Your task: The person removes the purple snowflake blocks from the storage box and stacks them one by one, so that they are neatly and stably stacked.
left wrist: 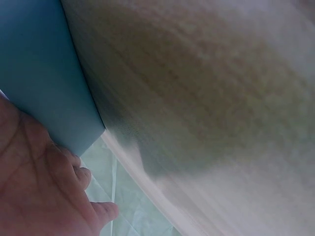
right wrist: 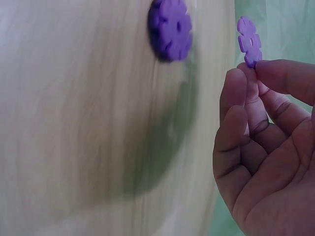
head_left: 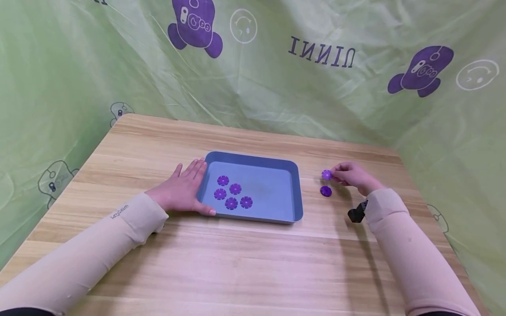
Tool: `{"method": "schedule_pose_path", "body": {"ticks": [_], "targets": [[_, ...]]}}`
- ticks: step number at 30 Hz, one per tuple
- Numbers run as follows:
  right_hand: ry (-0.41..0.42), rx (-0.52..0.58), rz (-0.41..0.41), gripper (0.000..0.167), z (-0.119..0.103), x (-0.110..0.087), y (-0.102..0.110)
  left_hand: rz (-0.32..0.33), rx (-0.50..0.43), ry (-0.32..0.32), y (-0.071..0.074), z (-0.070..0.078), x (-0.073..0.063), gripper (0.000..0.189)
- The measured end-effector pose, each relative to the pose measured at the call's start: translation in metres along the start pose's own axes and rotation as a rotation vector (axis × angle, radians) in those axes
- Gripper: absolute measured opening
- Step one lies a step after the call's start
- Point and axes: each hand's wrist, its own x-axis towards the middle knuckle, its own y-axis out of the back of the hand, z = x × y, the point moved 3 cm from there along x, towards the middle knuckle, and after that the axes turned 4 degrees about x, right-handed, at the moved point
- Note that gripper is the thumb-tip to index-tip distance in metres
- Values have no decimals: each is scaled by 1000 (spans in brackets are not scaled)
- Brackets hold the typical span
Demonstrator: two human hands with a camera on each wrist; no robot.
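A blue-grey tray (head_left: 272, 188) lies on the table with several purple notched plastic discs (head_left: 235, 189) in its left half. My left hand (head_left: 183, 188) rests against the tray's left side, fingers straight, thumb at the near left corner. In the left wrist view, the palm (left wrist: 44, 182) is beside the tray's outer wall (left wrist: 44, 64). To the right of the tray, my right hand (head_left: 353, 176) pinches one lighter purple notched disc (right wrist: 250, 42) between thumb and fingertips, raised off the table. Darker purple discs (right wrist: 172, 30), seemingly stacked, lie on the table near it.
The wooden table (head_left: 253, 263) extends around the tray on all sides. A green curtain (head_left: 253, 79) with purple prints hangs behind and beside it. A small black device (head_left: 357, 212) is attached at the right wrist.
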Motion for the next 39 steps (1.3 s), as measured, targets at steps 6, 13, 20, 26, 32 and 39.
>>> {"method": "schedule_pose_path", "body": {"ticks": [6, 13, 20, 26, 32, 39], "targets": [[-10, -7, -11, 30, 10, -2, 4, 2, 4, -1, 2, 0, 0, 147], [-23, 0, -53, 26, 16, -6, 3, 7, 5, -6, 2, 0, -1, 146], [-13, -2, -93, 24, 21, -8, 1, 3, 7, -5, 2, 0, -1, 146], [-1, -9, -119, 26, 21, -10, -3, -5, 5, -7, 1, 0, -1, 146], [6, -48, -115, 25, 22, -10, -4, -4, 5, -9, 0, 0, -1, 146], [0, -83, -112, 26, 26, -10, -4, -1, -2, -10, 1, 1, -1, 146]]}}
